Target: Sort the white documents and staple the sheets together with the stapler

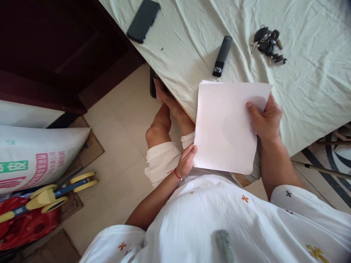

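Observation:
A small stack of white paper sheets (225,124) hangs over the near edge of the table, held in both hands. My left hand (186,160) grips its lower left corner from below, a red string around the wrist. My right hand (264,118) pinches the right edge, thumb on top. A black stapler (222,55) lies on the pale green tablecloth (315,80) just beyond the sheets.
A bunch of keys (268,44) lies at the far right and a black phone (143,20) near the far left table edge. Below are my knee, a tiled floor, a printed white sack (35,157), a yellow-and-blue toy (52,191) and dark wooden furniture (55,51).

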`<state>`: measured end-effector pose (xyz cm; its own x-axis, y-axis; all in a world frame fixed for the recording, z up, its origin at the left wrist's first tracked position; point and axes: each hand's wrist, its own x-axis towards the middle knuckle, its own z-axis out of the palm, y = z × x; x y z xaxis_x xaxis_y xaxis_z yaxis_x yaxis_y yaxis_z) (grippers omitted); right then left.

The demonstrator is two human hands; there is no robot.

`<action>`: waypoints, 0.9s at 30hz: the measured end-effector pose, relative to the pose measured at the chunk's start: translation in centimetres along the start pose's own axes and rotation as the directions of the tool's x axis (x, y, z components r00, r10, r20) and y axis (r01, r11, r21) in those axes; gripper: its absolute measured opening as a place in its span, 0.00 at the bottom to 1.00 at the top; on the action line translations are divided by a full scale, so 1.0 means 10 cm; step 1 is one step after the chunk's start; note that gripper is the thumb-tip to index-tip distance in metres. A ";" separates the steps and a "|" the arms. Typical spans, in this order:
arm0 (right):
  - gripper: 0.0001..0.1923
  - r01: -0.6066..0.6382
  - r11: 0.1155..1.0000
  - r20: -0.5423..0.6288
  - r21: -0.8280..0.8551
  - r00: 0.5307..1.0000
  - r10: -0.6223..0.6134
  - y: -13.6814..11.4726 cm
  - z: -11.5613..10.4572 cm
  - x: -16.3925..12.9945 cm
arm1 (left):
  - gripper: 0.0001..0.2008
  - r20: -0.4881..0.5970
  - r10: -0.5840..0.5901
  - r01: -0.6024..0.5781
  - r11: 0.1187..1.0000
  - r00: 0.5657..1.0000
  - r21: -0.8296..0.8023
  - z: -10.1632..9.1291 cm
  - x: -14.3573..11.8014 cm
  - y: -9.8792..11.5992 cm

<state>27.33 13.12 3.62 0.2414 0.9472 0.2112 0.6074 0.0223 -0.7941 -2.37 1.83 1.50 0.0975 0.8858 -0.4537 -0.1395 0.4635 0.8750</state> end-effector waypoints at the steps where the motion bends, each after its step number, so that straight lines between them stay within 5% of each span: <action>1: 0.17 0.004 0.999 -0.042 -0.043 0.999 -0.006 0.02 0.00 0.02 | 0.26 0.002 -0.003 0.003 1.000 1.000 0.013 -0.01 0.00 0.01; 7: 0.26 0.029 0.959 -0.164 -0.283 0.983 -0.078 0.15 -0.05 0.08 | 0.26 0.035 -0.031 0.028 0.994 0.999 0.102 -0.09 -0.06 -0.04; 15: 0.10 0.148 0.910 -0.127 -0.386 0.969 -0.212 -0.14 -0.22 0.05 | 0.28 -0.058 -0.096 0.105 0.977 0.994 0.185 -0.19 -0.09 -0.06; 22: 0.13 0.422 0.851 0.218 -0.314 0.904 -0.368 -0.53 -0.12 0.36 | 0.33 -0.077 -0.148 0.161 0.964 0.986 0.212 -0.21 -0.07 0.02; 27: 0.17 0.479 0.809 0.432 -0.339 0.844 -0.319 -0.60 0.15 0.58 | 0.36 -0.070 -0.196 0.207 0.957 0.978 0.204 -0.20 -0.08 0.05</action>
<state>23.92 18.97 8.77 -0.3167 0.9303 0.1851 0.8641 0.3634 -0.3483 -4.49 1.41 1.90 0.0541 0.7769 -0.6273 0.0876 0.6221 0.7780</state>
